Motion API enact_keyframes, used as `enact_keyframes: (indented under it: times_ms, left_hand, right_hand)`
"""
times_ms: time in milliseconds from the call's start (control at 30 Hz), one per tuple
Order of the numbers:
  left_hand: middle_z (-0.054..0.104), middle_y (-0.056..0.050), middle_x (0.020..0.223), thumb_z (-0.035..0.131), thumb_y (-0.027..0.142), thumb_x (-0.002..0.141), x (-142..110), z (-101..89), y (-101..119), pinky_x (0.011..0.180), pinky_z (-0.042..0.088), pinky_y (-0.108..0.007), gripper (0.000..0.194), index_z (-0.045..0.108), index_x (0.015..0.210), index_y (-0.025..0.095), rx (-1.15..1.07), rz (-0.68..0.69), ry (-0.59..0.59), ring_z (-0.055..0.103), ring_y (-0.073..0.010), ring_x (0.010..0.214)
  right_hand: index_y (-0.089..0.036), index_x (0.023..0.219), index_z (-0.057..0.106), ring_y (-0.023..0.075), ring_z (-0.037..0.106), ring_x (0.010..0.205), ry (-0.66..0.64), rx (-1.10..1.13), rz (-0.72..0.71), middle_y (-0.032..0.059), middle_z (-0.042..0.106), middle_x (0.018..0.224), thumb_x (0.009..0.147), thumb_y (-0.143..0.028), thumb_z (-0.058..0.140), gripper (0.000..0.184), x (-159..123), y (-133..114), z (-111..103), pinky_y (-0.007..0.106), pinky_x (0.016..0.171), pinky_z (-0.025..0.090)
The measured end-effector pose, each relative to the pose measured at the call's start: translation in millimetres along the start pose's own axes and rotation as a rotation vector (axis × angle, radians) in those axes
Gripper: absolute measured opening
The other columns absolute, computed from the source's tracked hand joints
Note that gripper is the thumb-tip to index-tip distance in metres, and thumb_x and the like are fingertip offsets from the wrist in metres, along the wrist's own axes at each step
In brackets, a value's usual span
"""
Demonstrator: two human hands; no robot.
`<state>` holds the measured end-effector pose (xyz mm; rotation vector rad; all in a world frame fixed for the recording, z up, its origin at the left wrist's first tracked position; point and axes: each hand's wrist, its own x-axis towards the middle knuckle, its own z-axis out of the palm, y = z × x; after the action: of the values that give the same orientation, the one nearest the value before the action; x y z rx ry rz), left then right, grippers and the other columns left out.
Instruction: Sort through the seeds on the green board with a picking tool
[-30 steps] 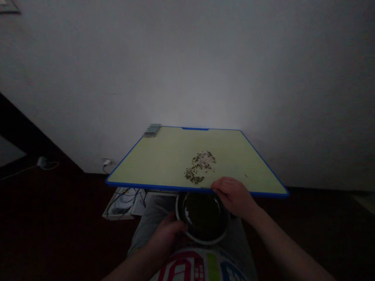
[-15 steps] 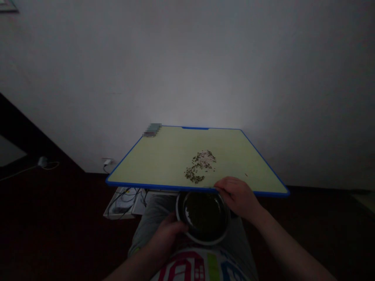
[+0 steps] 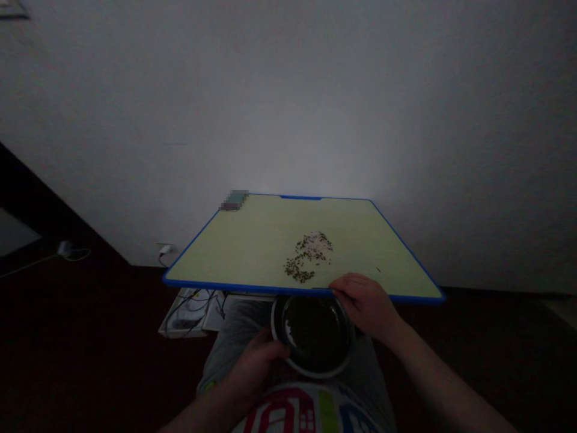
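Note:
My left hand (image 3: 259, 359) grips the near left rim of a round metal bowl (image 3: 293, 365) on my lap, thumb over the edge. Dark green contents fill the bowl, too dim to make out singly. At the table's near edge my right hand (image 3: 363, 300) is closed, pinching a thin dark stick-like tool (image 3: 321, 288) that points left; its kind does not show. Beyond the fingers, small dark seeds or beans (image 3: 299, 269) lie scattered on the pale yellow-green tabletop (image 3: 243, 252). A second patch mixes dark grains with pale pinkish bits (image 3: 317, 243).
The table has a blue rim (image 3: 419, 298) and stands against a grey wall (image 3: 297, 108). A pixelated flat object (image 3: 234, 200) lies at its far left corner. Under the table on the left is a white box with cables (image 3: 187, 319). A small brown sliver (image 3: 378, 269) lies right.
Almost nothing has moved. The thin tool in my right hand shows a little more clearly at the table edge; the bowl and the scattered grains stay put.

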<state>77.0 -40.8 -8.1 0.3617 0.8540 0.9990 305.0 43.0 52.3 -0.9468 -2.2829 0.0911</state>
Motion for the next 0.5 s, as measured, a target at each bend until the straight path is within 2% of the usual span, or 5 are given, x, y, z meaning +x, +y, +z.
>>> enact_keyframes:
  times_ms: [167,333,500]
  left_hand:
    - [0.078,-0.005,0.087,0.058,0.001,0.059,1,-2.0,-2,0.075,0.055,-0.038,0.059,0.061,0.115,0.019,0.012,0.015,0.002,0.072,-0.0258,0.084]
    - [0.077,-0.005,0.087,0.058,0.003,0.059,1,-3.2,-1,0.073,0.055,-0.037,0.054,0.062,0.111,0.018,0.054,0.0,0.017,0.071,-0.0267,0.085]
    - [0.077,-0.005,0.085,0.058,0.003,0.058,0,-0.4,0,0.076,0.055,-0.039,0.05,0.064,0.106,0.017,0.045,0.015,0.025,0.071,-0.0273,0.086]
  right_hand:
    - [-0.019,0.091,0.068,0.0176,0.065,0.077,0.026,-0.025,-0.077,0.0059,0.073,0.083,0.09,-0.017,0.05,0.018,1,-3,1,0.032,0.073,0.052]
    - [-0.018,0.095,0.069,0.0194,0.065,0.08,0.027,-0.112,-0.169,0.0071,0.074,0.087,0.088,-0.013,0.048,0.022,3,-16,15,0.035,0.077,0.051]
    - [-0.017,0.097,0.069,0.0197,0.065,0.082,0.013,-0.134,-0.162,0.0074,0.074,0.09,0.088,-0.013,0.048,0.023,7,-20,23,0.035,0.079,0.05]
